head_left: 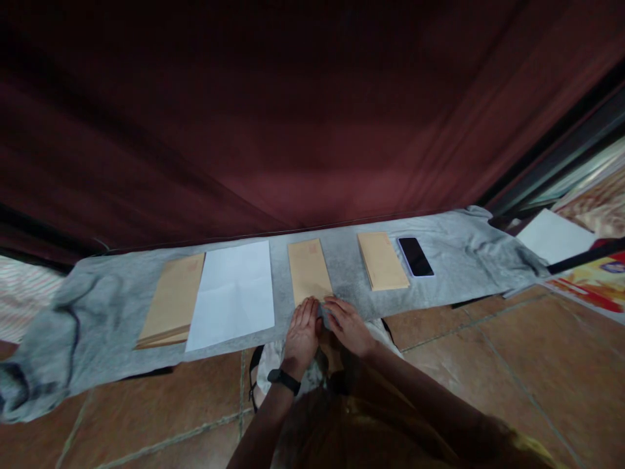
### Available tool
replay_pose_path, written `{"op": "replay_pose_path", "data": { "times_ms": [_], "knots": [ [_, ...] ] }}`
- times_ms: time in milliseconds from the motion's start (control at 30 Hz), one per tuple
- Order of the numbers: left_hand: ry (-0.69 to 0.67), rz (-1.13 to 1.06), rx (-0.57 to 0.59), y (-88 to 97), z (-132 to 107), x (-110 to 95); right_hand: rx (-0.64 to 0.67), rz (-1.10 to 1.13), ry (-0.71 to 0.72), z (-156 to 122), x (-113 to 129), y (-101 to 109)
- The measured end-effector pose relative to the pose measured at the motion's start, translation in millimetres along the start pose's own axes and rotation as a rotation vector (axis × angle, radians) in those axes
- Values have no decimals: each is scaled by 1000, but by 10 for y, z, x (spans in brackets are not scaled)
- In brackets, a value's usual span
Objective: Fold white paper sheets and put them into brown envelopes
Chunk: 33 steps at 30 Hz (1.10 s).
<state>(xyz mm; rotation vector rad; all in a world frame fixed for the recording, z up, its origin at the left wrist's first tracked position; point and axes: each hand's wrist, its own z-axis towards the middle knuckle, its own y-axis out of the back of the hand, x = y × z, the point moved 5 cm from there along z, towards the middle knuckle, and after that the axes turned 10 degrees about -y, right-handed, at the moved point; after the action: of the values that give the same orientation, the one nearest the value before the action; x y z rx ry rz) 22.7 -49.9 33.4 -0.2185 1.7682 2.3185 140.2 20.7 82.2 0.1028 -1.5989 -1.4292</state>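
A brown paper envelope lies lengthwise in front of me on a grey cloth, with a faint red print at its far end. My left hand rests on its near end, fingers stretched out and lying flat together. Beside it, my right hand touches the near right corner with its fingers extended and slightly bent. The two hands almost meet at the fingertips, and they cover the envelope's near edge. Neither hand is wrapped round anything that I can see. A dark band circles my left wrist.
The grey cloth covers a long narrow surface. Left are stacked brown envelopes and white paper sheets. Right are another envelope stack and a phone. A dark red curtain hangs behind; floor tiles show below.
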Motion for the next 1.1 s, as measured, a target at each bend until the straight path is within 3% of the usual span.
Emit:
{"op": "replay_pose_path", "data": {
  "times_ms": [300,600,1100],
  "knots": [
    [-2,35,26,7,-3,-20,27,-274,63,40,-146,-359],
    [24,98,41,-40,6,-195,67,-344,57,-18,-189,-365],
    [31,124,62,7,-43,-171,52,-381,39,-73,-258,-289]
  ]
}}
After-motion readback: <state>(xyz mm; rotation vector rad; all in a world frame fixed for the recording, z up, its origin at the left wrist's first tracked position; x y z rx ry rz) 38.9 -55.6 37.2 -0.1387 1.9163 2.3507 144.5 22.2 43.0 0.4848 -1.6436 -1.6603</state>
